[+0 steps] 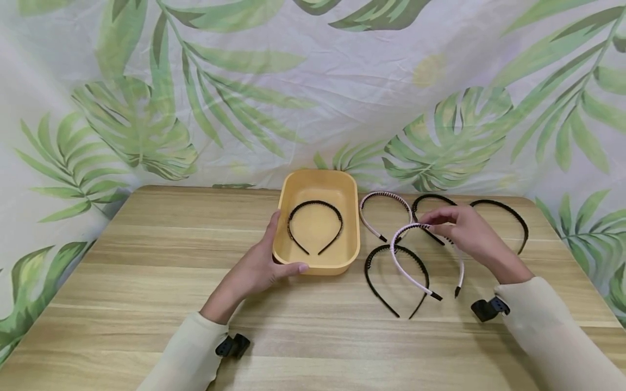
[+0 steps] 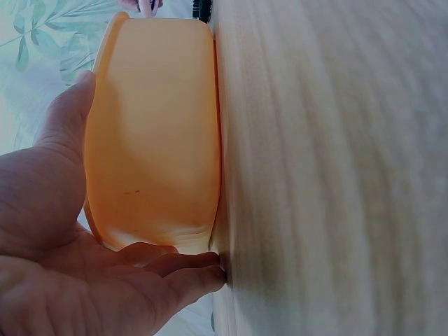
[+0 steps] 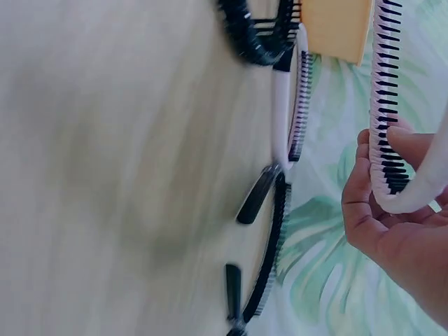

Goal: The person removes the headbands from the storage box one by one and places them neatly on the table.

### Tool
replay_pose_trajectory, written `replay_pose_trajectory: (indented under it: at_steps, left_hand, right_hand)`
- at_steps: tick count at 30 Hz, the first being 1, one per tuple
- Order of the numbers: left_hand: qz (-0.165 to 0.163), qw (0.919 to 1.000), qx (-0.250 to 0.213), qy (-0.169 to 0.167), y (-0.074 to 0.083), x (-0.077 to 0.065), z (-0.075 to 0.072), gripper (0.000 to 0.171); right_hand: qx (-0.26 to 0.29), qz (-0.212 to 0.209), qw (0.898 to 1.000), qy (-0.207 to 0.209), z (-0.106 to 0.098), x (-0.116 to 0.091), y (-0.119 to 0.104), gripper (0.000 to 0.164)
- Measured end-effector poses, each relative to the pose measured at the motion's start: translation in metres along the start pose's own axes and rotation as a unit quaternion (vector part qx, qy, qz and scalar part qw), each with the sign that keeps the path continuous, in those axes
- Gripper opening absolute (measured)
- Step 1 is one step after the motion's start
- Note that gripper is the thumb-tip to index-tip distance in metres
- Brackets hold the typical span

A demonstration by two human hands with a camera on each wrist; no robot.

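A yellow rectangular box (image 1: 357, 231) stands near the table's back edge with a black headband (image 1: 315, 202) lying in it. My left hand (image 1: 254, 269) grips the box's near left corner, thumb at the near rim and fingers along the side wall (image 2: 157, 126). Above the table, right of the box, my right hand (image 1: 471, 236) pinches a pale pink headband (image 1: 394, 259) with black inner teeth (image 3: 386, 91), its ends pointing down toward me. Beneath it, partly covered in the head view, a second black headband (image 1: 380, 296) lies on the table.
Another pale pink headband (image 1: 386, 194) lies right of the box. Beyond my right hand are a black headband (image 1: 435, 196), partly hidden by the hand, and one more black headband (image 1: 525, 222) at the right. A leaf-print cloth (image 1: 244, 108) hangs behind the wooden table (image 1: 171, 239).
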State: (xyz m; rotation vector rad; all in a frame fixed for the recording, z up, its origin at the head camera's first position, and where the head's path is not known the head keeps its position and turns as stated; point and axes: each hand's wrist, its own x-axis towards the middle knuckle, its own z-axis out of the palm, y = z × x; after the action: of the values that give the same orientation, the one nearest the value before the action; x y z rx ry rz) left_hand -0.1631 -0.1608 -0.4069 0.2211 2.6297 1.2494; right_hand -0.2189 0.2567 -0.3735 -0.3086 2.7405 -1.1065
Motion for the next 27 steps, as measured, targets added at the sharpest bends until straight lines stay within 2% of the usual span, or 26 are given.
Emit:
replay_pose_trajectory:
  at_steps: [4,16,27]
  left_hand:
    - [0.002,1.0000,-0.001,0.002,-0.001,0.000,0.000,0.131]
    - [0.010,0.9999,0.001,0.004,0.000,0.000,-0.001,0.131]
    - [0.001,1.0000,-0.004,0.002,0.001,0.000,0.000,0.131]
  right_hand:
    - [0.002,0.012,1.000,-0.006,-0.003,-0.006,0.009,0.024]
    - [0.005,0.009,1.000,0.009,-0.007,-0.018,0.038,0.024]
    - [-0.006,0.039,0.999,0.009,-0.009,-0.028,0.053,0.023]
